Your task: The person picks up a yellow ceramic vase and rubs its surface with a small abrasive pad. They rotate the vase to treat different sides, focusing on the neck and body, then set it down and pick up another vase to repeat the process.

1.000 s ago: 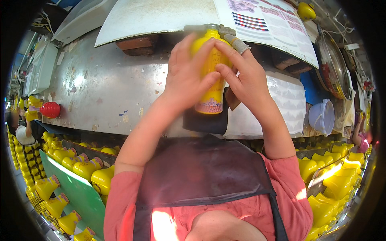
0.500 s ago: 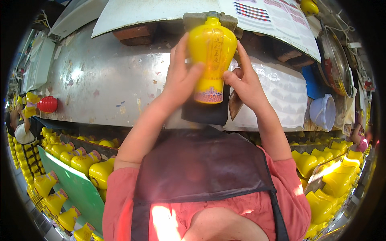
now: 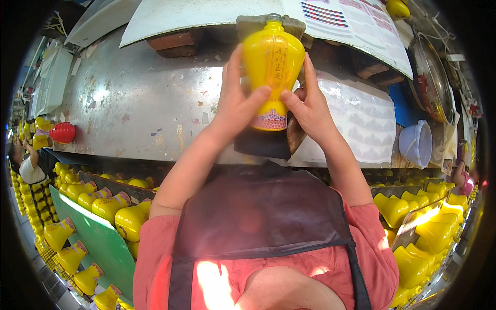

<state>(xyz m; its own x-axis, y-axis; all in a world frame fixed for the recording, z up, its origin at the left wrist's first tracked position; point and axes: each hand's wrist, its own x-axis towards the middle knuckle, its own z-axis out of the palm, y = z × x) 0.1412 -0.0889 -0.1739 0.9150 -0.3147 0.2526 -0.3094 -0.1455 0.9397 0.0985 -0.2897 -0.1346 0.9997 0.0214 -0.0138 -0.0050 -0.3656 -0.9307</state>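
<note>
A glossy yellow bottle (image 3: 274, 57) lies with its neck pointing away from me, resting at its far end on a grey padded support (image 3: 250, 25). Purple and blue patterning rings its base, and a column of dark lettering runs down its front. On its left side my left hand (image 3: 236, 98) is wrapped round it, thumb pressed on the lower front. My right hand (image 3: 310, 101) grips the other side, its thumb also on the front. Beneath the base lies a black cloth or pad (image 3: 263, 144). Beside it, under my right hand, is a brown wedge-shaped piece (image 3: 295, 135).
A metal worktable (image 3: 139, 98) spreads to the left. Beyond, a white board (image 3: 181, 18) rests on bricks (image 3: 175, 42), with printed sheets (image 3: 341, 26) at right. Pale sheets (image 3: 356, 119) and a lavender bucket (image 3: 415, 143) are on the right. Yellow bottles (image 3: 108, 206) line racks both sides. A person (image 3: 32, 165) works far left.
Both thumbs have come onto the bottle's lower front, closer together. The bottle has turned slightly, and its lettering has shifted a little to the right.
</note>
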